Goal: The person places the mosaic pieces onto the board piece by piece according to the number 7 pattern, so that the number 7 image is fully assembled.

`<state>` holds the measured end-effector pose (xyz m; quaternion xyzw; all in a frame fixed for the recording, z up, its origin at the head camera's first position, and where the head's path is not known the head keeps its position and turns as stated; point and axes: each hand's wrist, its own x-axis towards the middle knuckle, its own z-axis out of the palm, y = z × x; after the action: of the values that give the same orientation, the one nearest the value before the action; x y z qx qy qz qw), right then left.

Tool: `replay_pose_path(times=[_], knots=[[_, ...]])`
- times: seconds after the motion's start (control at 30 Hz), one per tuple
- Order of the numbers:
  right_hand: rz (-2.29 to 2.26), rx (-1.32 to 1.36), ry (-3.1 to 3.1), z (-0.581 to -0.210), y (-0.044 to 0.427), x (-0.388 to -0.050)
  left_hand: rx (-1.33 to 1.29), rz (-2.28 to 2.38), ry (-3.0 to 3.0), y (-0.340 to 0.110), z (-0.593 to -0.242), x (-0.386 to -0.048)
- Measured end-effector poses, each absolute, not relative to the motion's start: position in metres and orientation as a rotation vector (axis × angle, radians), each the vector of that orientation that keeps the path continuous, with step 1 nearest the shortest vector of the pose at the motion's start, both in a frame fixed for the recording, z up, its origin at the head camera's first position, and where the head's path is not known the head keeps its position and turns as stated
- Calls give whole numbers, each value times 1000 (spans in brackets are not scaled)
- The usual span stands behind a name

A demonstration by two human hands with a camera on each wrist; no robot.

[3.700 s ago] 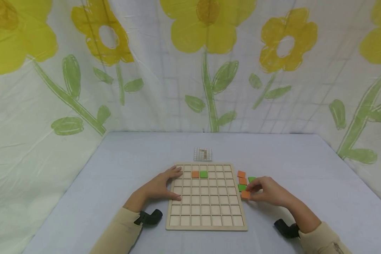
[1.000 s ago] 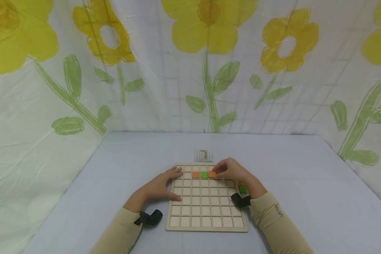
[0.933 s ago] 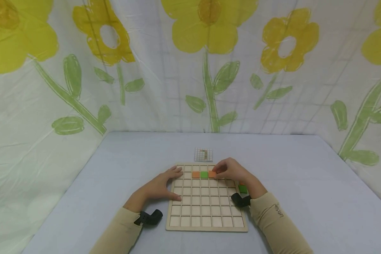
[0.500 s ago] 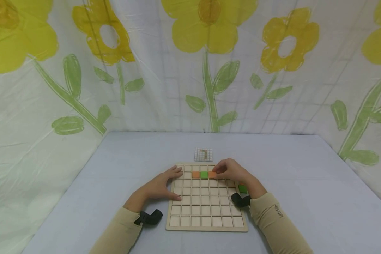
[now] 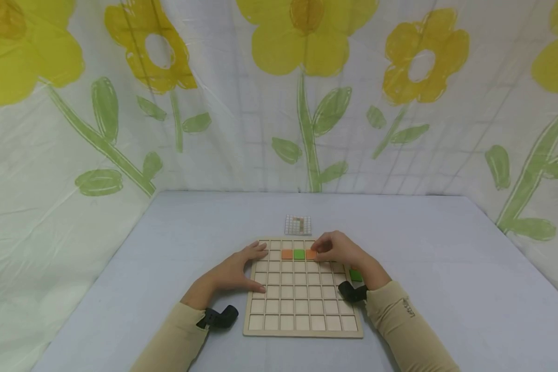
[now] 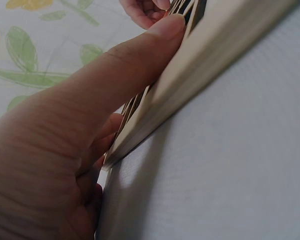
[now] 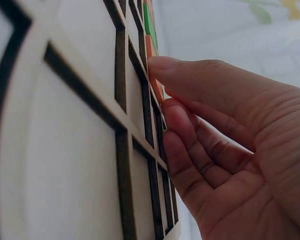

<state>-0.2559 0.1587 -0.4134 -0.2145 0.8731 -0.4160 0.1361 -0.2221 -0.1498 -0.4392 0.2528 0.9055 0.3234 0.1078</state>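
A wooden grid board (image 5: 287, 323) lies on the table. In its second row from the far edge sit an orange tile (image 5: 287, 254), a green tile (image 5: 299, 254) and another orange tile (image 5: 310, 254), side by side. My right hand (image 5: 344, 250) pinches the rightmost orange tile at its cell; the right wrist view has the thumb against that orange tile (image 7: 152, 55). My left hand (image 5: 234, 271) rests along the board's left side, thumb and fingers spread. In the left wrist view, the thumb lies over the board's edge (image 6: 165, 90).
Behind the board lies a small card (image 5: 298, 225) printed with a grid pattern. A loose green tile (image 5: 355, 275) shows at the board's right, partly behind my right forearm, which hides whatever else is there. A flower-printed curtain (image 5: 232, 129) hangs behind the table (image 5: 204, 222).
Since the oldest frame, my right hand has brought an orange tile from the right of the board into the second row beside the green one. Over the last second the hands hold almost still.
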Motion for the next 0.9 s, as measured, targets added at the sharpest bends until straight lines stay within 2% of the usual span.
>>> replay_pose_path(times=[0.9], knots=[[-1078, -630, 2596, -397, 189, -250, 752, 955, 2665, -151, -441, -222]])
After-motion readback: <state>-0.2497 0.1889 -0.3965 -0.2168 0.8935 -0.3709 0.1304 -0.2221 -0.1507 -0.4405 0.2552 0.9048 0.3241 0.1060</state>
